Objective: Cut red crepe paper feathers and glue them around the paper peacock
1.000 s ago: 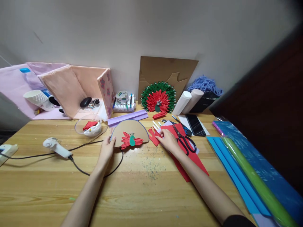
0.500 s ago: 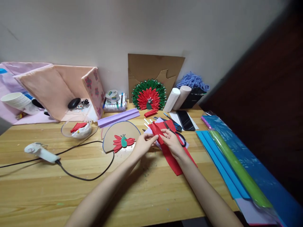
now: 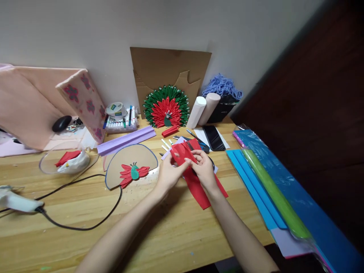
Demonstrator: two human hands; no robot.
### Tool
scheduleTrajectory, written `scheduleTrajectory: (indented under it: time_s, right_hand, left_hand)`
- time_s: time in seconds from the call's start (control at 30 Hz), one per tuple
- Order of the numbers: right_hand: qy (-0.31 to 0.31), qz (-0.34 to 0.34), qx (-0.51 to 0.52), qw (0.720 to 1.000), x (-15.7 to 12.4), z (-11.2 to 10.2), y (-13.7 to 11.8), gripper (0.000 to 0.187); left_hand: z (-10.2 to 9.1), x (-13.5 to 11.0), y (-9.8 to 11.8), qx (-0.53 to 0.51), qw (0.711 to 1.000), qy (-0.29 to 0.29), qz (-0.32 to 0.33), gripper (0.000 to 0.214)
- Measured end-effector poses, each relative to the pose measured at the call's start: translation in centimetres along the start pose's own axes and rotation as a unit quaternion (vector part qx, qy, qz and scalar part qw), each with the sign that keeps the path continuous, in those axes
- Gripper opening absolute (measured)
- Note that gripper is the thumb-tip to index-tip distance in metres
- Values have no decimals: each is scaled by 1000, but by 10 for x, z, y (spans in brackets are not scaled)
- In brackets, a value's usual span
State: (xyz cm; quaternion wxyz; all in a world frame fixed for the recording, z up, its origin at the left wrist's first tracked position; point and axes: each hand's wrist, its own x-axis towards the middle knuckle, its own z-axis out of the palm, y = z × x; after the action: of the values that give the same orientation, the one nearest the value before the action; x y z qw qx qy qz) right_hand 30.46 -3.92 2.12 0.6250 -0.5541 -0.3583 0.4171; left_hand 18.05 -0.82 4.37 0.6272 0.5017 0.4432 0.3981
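My left hand (image 3: pixel 170 175) and my right hand (image 3: pixel 203 169) are close together over the table, both pinching a small piece of red crepe paper (image 3: pixel 179 154). A larger sheet of red crepe paper (image 3: pixel 196 190) lies beneath them, slanting toward the front. Black-handled scissors (image 3: pixel 212 163) rest on that sheet, mostly hidden by my right hand. Left of my hands lies a brown cardboard fan shape (image 3: pixel 116 165) with a blue edge, bearing a green bird body (image 3: pixel 134 173) and red paper petals.
A glue gun (image 3: pixel 19 201) with a looping black cord lies at left, near a clear bowl (image 3: pixel 45 163). Behind stand a finished peacock (image 3: pixel 167 110), cardboard (image 3: pixel 170 62) and a marker box (image 3: pixel 122 124). A phone (image 3: pixel 214 138) and green roll (image 3: pixel 275 193) are at right.
The view has shifted, so table things appear further left and lower at left. Both hands still pinch the red paper, whose piece is now raised and spread wider between the fingers.
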Motion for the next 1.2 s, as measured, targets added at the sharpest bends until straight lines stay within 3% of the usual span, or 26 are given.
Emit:
scheduleTrajectory:
  time_s: [0.13, 0.27, 0.53, 0.77, 0.9, 1.07, 1.2]
  right_hand:
    - [8, 34, 19, 999, 2, -4, 2, 38]
    - [33, 60, -2, 998, 4, -8, 5, 36]
    - [15, 88, 5, 996, 3, -7, 9, 31]
    - [-9, 104, 6, 994, 2, -7, 9, 34]
    - [-2, 100, -34, 994, 2, -7, 7, 39]
    - [-49, 58, -87, 993, 3, -9, 5, 32]
    - [-53, 70, -94, 992, 1, -9, 3, 35]
  left_hand:
    - [0, 9, -4, 37, 998, 9, 39, 30]
    - [-9, 17, -4, 39, 999, -17, 3, 30]
    - [-19, 21, -4, -16, 996, -60, -67, 38]
    - [-25, 26, -9, 48, 997, -41, -32, 35]
    - [-29, 26, -8, 87, 994, -61, -1, 32]
    - [-32, 26, -4, 117, 990, -74, 0, 31]
    - [-37, 31, 2, 130, 987, -89, -11, 30]
